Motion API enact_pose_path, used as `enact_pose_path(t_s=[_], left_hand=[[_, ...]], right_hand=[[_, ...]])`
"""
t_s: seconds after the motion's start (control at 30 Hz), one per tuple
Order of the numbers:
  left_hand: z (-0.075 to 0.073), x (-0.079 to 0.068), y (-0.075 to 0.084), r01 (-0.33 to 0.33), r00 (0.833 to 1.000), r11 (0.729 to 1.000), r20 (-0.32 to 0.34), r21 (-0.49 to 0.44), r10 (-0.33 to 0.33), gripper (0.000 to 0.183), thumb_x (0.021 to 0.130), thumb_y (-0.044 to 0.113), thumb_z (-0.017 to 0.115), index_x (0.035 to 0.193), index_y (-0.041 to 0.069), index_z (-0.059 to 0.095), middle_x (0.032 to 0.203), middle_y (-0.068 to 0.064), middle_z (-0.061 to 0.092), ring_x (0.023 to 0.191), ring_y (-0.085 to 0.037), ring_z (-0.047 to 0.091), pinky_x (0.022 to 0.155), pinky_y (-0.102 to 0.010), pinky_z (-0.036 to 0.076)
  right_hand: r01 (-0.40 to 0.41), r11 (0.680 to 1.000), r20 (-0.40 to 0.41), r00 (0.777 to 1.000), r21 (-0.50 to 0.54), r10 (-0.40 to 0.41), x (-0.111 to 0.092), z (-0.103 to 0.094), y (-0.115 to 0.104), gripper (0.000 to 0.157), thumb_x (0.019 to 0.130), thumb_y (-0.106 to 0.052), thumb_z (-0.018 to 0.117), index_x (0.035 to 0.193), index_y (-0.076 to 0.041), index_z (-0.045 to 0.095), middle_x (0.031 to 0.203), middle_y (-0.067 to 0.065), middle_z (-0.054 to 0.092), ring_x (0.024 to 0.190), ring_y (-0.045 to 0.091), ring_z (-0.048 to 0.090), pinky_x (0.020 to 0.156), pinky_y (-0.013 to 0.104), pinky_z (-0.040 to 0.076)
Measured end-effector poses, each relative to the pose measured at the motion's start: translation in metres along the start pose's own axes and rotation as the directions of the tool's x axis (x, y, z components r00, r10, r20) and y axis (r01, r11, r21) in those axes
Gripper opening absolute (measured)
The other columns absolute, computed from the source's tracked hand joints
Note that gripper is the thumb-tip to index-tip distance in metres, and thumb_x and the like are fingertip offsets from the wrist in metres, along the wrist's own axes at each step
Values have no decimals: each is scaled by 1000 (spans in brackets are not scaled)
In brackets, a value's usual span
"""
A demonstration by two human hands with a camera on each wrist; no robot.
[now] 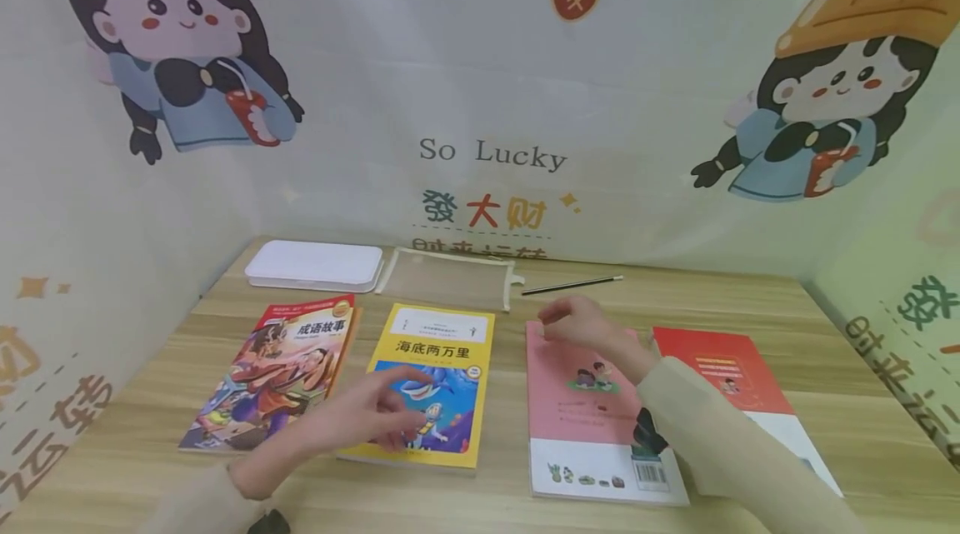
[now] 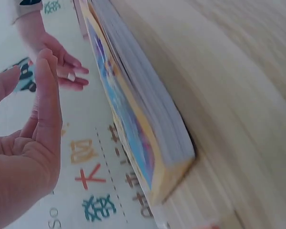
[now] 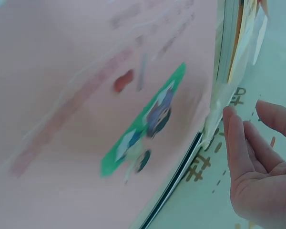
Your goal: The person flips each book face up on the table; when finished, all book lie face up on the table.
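Observation:
Over the yellow book (image 1: pixel 442 338) with the sea picture hovers my left hand (image 1: pixel 375 409), fingers loosely bent and holding nothing. The left wrist view shows this book edge-on, its page block beside the left hand (image 2: pixel 33 129) and apart from it. My right hand (image 1: pixel 585 326) is above the upper part of the pink book (image 1: pixel 577 426), which lies back cover up with its barcode toward me. In the right wrist view the thumb and fingers of the right hand (image 3: pixel 257 157) stand apart with a gap between them, past the pink cover (image 3: pixel 62 86).
A colourful storybook (image 1: pixel 285 376) lies at the left, partly over an orange edge. A red and white book (image 1: pixel 720 376) lies at the right, partly behind my sleeve. Along the back are a white case (image 1: pixel 315 265), a mesh pouch (image 1: pixel 450 277) and a black pencil (image 1: pixel 572 285). Printed cloth walls surround the table.

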State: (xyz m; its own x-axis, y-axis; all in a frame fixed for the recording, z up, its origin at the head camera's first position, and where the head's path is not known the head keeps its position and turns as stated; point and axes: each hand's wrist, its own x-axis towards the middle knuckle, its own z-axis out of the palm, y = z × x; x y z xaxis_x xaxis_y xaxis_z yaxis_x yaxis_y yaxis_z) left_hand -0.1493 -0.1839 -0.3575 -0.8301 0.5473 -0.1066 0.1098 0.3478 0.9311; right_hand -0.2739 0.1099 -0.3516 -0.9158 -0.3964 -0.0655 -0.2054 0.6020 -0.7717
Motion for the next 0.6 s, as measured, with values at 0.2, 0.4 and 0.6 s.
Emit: enact_pose_path(t_s=[0.2,0.4,0.6], left_hand=[[25,16,2,5,996,998,90,-57,0,45,84,16,61,121,-2,43,76,-13,63,61,-29,61,54,-36,52],[48,26,5,56,992,995,114,-85,-46,38,83,13,61,117,0,48,79,-9,62,63,-26,62,52,-34,52],[60,33,8,52,988,994,152,-92,-38,37,84,15,61,116,1,49,86,-7,62,68,-22,62,55,-32,52]], right_hand=[[39,999,31,999,-14,-38,-11,-11,15,30,82,-4,56,110,7,55,103,18,58,91,27,56,73,34,48],[18,1000,1,1000,-24,-18,-19,-21,31,28,84,-6,55,110,5,56,105,18,57,88,24,56,70,31,49],[23,1000,-14,1000,19,-23,-27,-34,45,29,84,-4,55,110,8,54,106,21,56,88,27,56,72,34,49]])
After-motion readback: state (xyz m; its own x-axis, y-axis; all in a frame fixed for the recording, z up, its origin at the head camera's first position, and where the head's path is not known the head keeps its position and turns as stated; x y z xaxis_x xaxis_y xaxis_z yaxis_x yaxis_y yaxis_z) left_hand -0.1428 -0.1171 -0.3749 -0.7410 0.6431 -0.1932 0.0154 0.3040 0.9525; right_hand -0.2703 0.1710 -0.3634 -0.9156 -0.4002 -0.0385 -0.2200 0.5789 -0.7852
